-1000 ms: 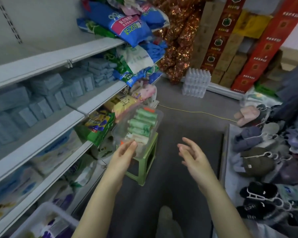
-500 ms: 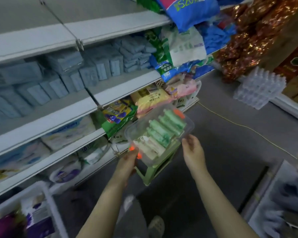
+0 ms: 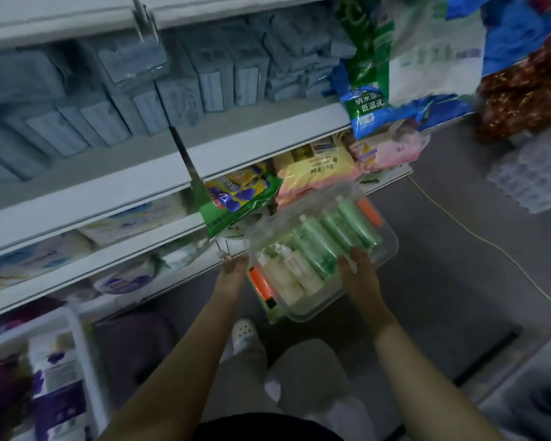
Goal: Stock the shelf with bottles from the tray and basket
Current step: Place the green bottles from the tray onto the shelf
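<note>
a clear plastic tray (image 3: 392, 246) filled with green and white bottles (image 3: 318, 246) is seen low in a shop aisle, just beside a white metal shelf (image 3: 268, 144), above the edge of a green plastic stool (image 3: 272, 318). its near rim is gripped by the right hand (image 3: 357, 275); its left end is touched by the left hand (image 3: 234, 272), whose fingers are hidden, so its grip cannot be told. if the tray is tipped by an uneven lift, the loose bottles could be spilled. a grey floor (image 3: 442, 281) is shown below, and grey-blue packets (image 3: 204, 81) are stacked on the shelf
</note>
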